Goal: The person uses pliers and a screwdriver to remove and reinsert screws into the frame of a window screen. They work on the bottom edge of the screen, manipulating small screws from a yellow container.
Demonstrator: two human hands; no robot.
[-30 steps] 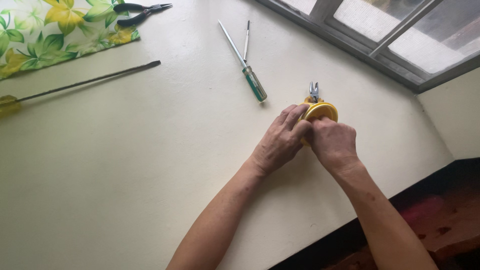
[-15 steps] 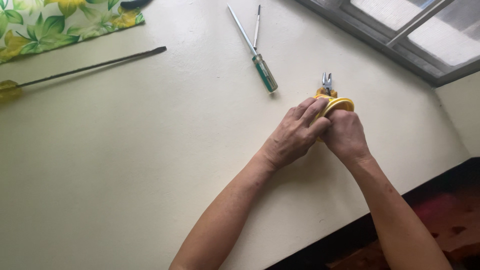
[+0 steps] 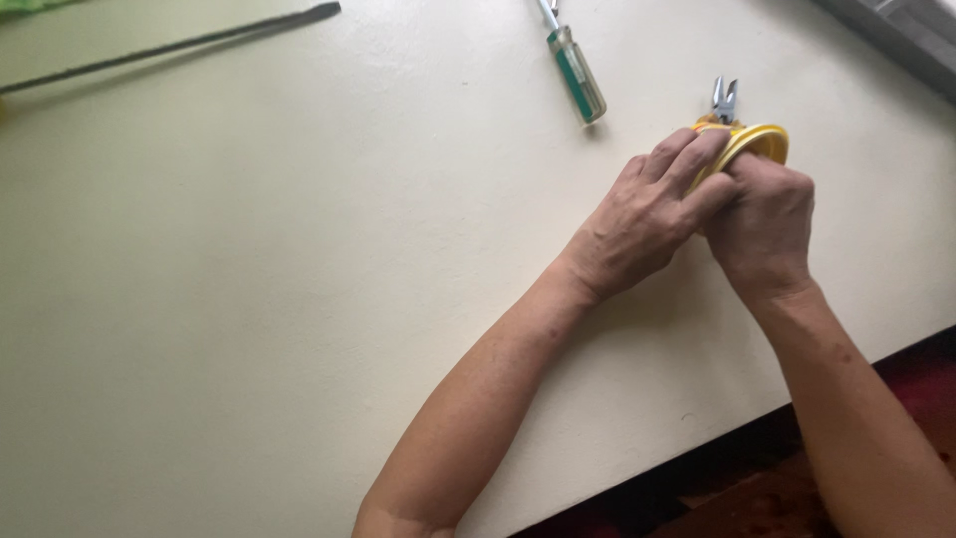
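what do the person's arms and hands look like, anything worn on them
Both arms are bare from the bottom edge of the picture up to the hands, with no sleeves in view. The left hand and right hand wear no gloves. No watch, bracelet or ring shows on the parts in view.

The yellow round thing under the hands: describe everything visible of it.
The yellow round thing shows only as a curved, smooth rim, plastic by its look, at the far side of both hands. The left hand curls its fingers over its near edge; the right hand covers the rest, so its body is hidden. It sits low on the cream table. Small metal plier jaws stick out just beyond it; whether they touch it cannot be told.
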